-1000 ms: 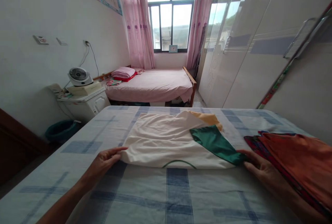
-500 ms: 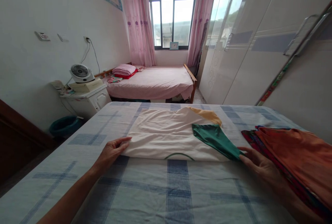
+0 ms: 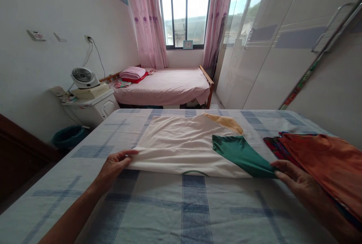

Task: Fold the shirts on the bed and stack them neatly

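Observation:
A white shirt (image 3: 175,134) with one green sleeve (image 3: 240,151) and one yellow sleeve (image 3: 224,121) lies partly folded over on a bed. Its near side is turned over toward the far side, and a green curved line shows at the near fold. My left hand (image 3: 117,163) pinches the shirt's left edge between thumb and fingers. At the other end, my right hand (image 3: 292,176) grips the tip of the green sleeve, which is stretched taut to the right.
The blue-and-white checked sheet (image 3: 158,214) covers the bed under the shirt. Folded orange clothing (image 3: 325,161) is stacked at the right, beside my right forearm. A pink bed (image 3: 166,85) stands beyond, a wardrobe (image 3: 268,59) at right, and a fan (image 3: 84,77) on a cabinet at left.
My hands have moved farther apart, the left one leftward and the right one rightward. The shirt's near edge and green sleeve are drawn out longer and straighter.

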The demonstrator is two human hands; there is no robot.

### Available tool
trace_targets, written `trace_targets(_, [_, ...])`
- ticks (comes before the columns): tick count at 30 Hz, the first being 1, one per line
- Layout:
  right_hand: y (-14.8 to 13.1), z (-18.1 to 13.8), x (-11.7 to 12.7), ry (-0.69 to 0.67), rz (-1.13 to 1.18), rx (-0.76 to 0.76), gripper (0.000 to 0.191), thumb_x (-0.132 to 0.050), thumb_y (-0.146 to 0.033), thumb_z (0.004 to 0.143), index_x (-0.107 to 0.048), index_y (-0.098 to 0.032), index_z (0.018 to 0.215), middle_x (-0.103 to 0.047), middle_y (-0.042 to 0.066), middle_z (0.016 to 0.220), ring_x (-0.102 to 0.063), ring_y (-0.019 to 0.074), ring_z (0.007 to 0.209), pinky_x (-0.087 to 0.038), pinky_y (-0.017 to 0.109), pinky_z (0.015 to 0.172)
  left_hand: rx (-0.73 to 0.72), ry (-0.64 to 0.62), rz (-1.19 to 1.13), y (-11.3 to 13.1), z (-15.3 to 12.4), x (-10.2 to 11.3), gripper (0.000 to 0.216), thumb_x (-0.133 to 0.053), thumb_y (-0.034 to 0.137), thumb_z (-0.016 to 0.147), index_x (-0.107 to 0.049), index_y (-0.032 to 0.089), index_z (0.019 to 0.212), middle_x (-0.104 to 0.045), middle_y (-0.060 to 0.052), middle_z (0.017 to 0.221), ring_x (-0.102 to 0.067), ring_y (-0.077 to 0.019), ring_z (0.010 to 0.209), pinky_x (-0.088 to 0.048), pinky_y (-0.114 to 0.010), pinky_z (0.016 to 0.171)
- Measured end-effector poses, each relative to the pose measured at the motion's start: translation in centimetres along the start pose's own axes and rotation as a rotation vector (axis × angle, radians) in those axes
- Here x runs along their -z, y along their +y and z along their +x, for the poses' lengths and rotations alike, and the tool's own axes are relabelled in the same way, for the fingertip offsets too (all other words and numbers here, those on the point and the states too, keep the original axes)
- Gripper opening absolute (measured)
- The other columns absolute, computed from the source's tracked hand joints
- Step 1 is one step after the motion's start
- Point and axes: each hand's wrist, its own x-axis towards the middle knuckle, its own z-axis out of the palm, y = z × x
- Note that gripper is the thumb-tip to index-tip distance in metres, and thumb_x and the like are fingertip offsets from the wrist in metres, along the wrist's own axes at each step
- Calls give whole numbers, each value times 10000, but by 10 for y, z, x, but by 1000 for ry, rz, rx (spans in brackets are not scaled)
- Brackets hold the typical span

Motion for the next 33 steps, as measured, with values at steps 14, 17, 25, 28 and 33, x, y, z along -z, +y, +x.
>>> trace_targets(14, [-85, 22, -78, -241, -560, 687, 502, -369, -492, 893, -421, -304, 1355, -304, 22, 1476, -224, 244, 1365, -261, 466, 1080, -1011, -258, 835, 37, 4, -86, 534, -418, 492, 884, -361, 314, 1384, -275, -19, 1496, -213, -280, 1376, -250, -482, 1090])
trace_targets(17, [-65, 27, -90, -325, -628, 599, 532, -352, -525, 887, -378, -325, 1379, -298, 18, 1473, -240, 244, 1357, -256, 488, 1078, -945, -288, 891, 14, 12, -82, 663, -384, 576, 865, -216, 293, 1441, -219, -35, 1508, -192, -271, 1383, -232, -462, 1099])
trace_targets(25, [-57, 73, -55, -227, -435, 417, 483, -300, -498, 901, -595, -246, 1189, -574, 42, 1266, -516, 218, 1175, -391, 377, 1005, -557, -2, 887, -15, 76, -20, 423, -362, 376, 902, -560, 204, 1234, -488, -88, 1362, -430, -238, 1265, -369, -413, 1020])
trace_targets(28, [-67, 125, -53, -120, -379, 386, 451, -315, -435, 898, -610, -208, 1152, -614, 64, 1205, -563, 222, 1110, -405, 343, 977, -644, 26, 808, 14, 114, -30, 368, -368, 248, 885, -595, 187, 1169, -534, -85, 1313, -493, -203, 1200, -390, -352, 1009])
trace_targets(33, [-66, 205, -74, -72, -410, 281, 411, -344, -344, 861, -641, -190, 1099, -658, 80, 1123, -618, 240, 1002, -461, 325, 859, -642, 25, 819, 61, 173, -68, 386, -424, 106, 818, -611, 222, 1136, -560, -69, 1280, -510, -196, 1172, -401, -342, 989])
